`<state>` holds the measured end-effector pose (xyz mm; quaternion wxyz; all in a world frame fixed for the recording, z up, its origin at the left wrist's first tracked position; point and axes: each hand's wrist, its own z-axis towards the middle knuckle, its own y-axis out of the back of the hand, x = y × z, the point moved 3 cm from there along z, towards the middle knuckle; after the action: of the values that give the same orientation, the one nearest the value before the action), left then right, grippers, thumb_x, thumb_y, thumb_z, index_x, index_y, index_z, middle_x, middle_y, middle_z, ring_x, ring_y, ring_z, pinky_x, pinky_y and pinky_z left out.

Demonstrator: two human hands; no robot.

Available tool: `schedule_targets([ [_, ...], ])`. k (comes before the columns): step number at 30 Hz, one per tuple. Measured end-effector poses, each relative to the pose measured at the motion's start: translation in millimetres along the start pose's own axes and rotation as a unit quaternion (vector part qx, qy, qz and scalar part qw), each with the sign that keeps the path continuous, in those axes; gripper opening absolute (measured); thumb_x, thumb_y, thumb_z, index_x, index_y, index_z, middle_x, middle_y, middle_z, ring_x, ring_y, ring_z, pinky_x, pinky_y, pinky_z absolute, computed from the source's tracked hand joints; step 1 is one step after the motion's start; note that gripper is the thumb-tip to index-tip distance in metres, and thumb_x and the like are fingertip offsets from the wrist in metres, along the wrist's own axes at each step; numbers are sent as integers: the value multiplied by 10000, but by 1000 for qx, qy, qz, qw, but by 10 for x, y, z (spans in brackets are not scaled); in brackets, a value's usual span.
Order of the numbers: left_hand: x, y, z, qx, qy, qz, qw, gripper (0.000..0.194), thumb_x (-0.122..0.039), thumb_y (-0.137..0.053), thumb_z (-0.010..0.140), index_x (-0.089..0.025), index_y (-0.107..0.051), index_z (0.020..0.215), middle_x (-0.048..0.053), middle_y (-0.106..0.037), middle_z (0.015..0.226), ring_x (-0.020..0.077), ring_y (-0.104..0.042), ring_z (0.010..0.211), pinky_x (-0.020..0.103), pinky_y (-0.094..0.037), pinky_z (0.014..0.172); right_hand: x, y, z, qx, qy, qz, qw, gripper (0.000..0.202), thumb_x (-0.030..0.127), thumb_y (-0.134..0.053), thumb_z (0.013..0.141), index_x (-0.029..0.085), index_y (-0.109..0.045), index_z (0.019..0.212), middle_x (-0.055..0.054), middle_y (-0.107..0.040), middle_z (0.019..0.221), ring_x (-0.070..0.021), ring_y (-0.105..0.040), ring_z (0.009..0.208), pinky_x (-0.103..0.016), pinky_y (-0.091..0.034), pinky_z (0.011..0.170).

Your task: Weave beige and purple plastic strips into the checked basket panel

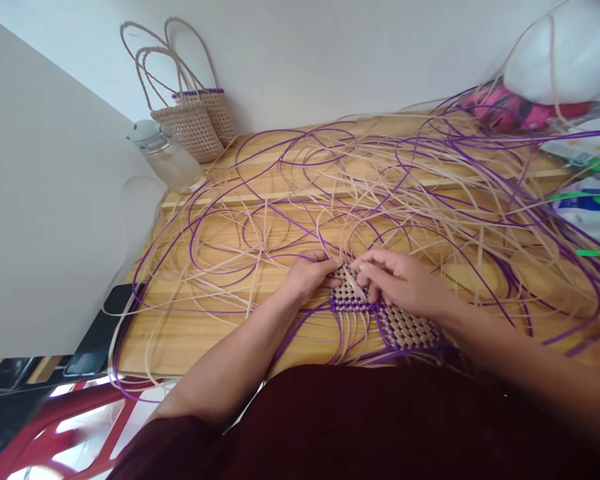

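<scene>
Knobbly beige weaving [409,328], purple-edged

The top [355,420] is dark maroon, its left sleeve [175,440] short (left hand [307,273] and right hand [403,281] are bare).

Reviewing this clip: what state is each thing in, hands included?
Woven piece: partly woven, strand ends loose.
Left hand: fingers gripping the woven piece's edge.
Right hand: fingers bent over the weave; grip unclear.
Strands: loose, looped, tangled.
Two woven bags: standing, handles up.
Clear jug: top on.
Black slab: lying flat.
</scene>
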<state>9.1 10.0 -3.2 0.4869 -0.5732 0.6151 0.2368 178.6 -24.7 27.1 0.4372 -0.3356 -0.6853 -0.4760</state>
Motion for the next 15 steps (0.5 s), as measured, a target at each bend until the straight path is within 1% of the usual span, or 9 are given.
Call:
schedule_targets([
  [2, -10, 2, 1, 11, -2, -10, 1000, 289, -309, -844, 631, -107, -656, 715, 11, -633, 693, 80, -606, 612, 180, -530, 581, 97, 73, 159, -22, -5, -36, 999, 269, 373, -506, 918, 157, -634, 1016, -26, -658, 765, -94, -573, 493, -223, -401, 472],
  [4, -15, -2, 2, 19, -8, -16, 1000, 292, -304, -851, 605, -108, -672, 728, 16, -642, 723, 86, -612, 643, 186, -530, 588, 194, 107, 355, -17, 21, -90, 996, 260, 373, -551, 882, 151, -675, 932, -23, -656, 729, -99, -557, 530, -230, -408, 512],
  [7, -18, -7, 6, 22, -19, -21, 999, 275, -278, -844, 596, -110, -695, 755, 20, -653, 767, 82, -604, 661, 183, -524, 591, 271, 97, 623, 20, 45, -155, 987, 241, 369, -599, 837, 150, -688, 793, -14, -647, 698, -105, -528, 589, -233, -384, 553],
  [9, -15, -7, 12, 25, -21, -25, 999, 274, -267, -835, 605, -111, -713, 795, 20, -659, 786, 74, -596, 656, 179, -521, 590, 264, 67, 728, 60, 15, -179, 982, 241, 378, -617, 823, 154, -668, 748, 6, -604, 627, -94, -482, 536, -232, -337, 514],
  [11, -8, -8, 21, 33, -19, -27, 999, 278, -270, -827, 623, -112, -723, 827, 19, -658, 790, 71, -592, 654, 176, -520, 586, 245, 36, 764, 107, -24, -192, 975, 267, 401, -616, 833, 163, -638, 715, 26, -546, 550, -83, -437, 469, -236, -289, 477],
  [12, -4, -7, 26, 33, -18, -28, 999, 268, -275, -825, 630, -113, -721, 815, 16, -653, 780, 72, -592, 653, 177, -521, 583, 249, 34, 771, 114, -28, -203, 972, 289, 402, -612, 842, 166, -615, 676, 34, -512, 516, -78, -413, 446, -240, -270, 470],
  [13, 0, -4, 30, 31, -17, -29, 999, 254, -279, -825, 633, -113, -714, 790, 12, -646, 764, 74, -593, 649, 180, -525, 581, 269, 46, 783, 110, -16, -219, 969, 313, 388, -610, 849, 168, -585, 628, 40, -478, 492, -71, -389, 435, -243, -255, 471],
  [14, 3, -1, 34, 26, -15, -28, 999, 244, -281, -827, 631, -113, -703, 759, 8, -639, 746, 76, -594, 643, 185, -530, 582, 305, 79, 810, 89, 12, -244, 966, 342, 366, -612, 851, 168, -551, 579, 44, -443, 475, -67, -368, 438, -246, -243, 478],
  [15, 7, 4, 36, 17, -12, -27, 999, 241, -281, -832, 626, -114, -692, 727, 6, -633, 726, 79, -595, 633, 191, -534, 581, 357, 135, 856, 52, 51, -275, 959, 367, 336, -620, 848, 165, -522, 538, 43, -418, 468, -65, -360, 455, -249, -237, 492],
])
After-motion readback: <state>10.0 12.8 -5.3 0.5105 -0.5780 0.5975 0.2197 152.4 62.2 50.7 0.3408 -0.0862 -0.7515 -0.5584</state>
